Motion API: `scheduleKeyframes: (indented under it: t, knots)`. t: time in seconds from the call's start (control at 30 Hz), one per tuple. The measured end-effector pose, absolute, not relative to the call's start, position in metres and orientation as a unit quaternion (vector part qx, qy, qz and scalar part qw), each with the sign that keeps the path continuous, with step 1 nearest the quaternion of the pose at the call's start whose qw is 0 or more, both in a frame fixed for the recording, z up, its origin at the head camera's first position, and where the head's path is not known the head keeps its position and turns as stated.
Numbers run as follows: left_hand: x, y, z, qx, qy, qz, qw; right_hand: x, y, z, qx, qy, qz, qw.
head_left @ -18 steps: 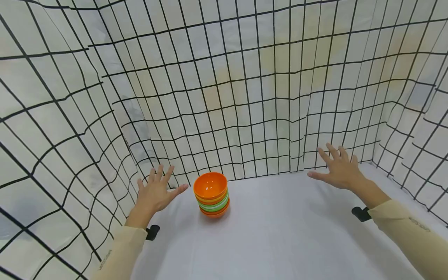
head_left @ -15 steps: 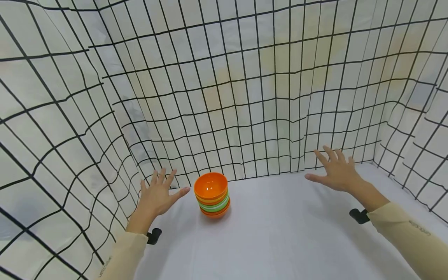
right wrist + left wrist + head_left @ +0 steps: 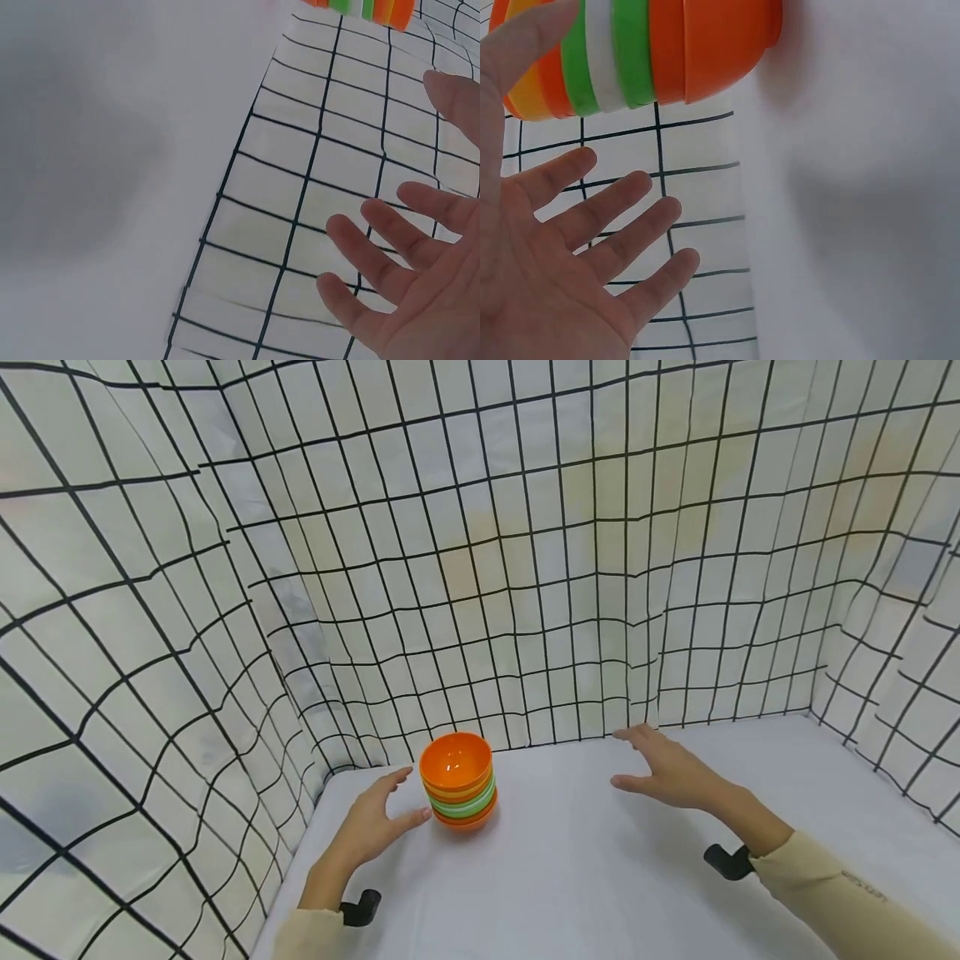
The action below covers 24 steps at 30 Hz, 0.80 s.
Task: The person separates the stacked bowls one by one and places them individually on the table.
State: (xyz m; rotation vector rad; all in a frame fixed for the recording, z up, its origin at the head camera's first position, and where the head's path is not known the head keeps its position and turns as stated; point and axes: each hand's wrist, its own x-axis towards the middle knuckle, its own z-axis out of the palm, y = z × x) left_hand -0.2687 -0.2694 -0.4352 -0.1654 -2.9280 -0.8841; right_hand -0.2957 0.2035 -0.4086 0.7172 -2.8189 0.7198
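Multicol. bowl stack (image 3: 459,783): upright on wht table (image 3: 555,877), nr gridded wall (image 3: 495,568). My L hand (image 3: 367,827): fingers spread, just beside stack, contact unclear. My R hand (image 3: 678,774): spread, empty, well apart. L contact best low, I judge, R bracing opp. side.

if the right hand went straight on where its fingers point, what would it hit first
The right hand would probably meet the black-gridded white backdrop first, though depth is unclear. In the head view, the stack of bowls lies left of that line.
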Motion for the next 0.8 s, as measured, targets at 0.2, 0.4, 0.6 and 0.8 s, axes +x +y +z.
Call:
scheduleKeyframes:
  t: [0.2, 0.4, 0.6, 0.8]
  knots:
    - [-0.275, -0.259, -0.464, -0.044, -0.920, -0.388, 0.020, -0.295, 0.172, -0.417, 0.266, -0.908, 0.321, 0.035]
    - [-0.283, -0.247, -0.488, -0.025, -0.886, -0.463, -0.002, -0.301, 0.145, -0.420, 0.286, -0.872, 0.397, 0.014]
    - [-0.290, -0.237, -0.503, -0.044, -0.862, -0.506, 0.000, -0.308, 0.120, -0.422, 0.285, -0.845, 0.453, -0.003]
    - [-0.295, -0.231, -0.508, -0.050, -0.853, -0.520, 0.008, -0.314, 0.096, -0.426, 0.277, -0.827, 0.488, -0.020]
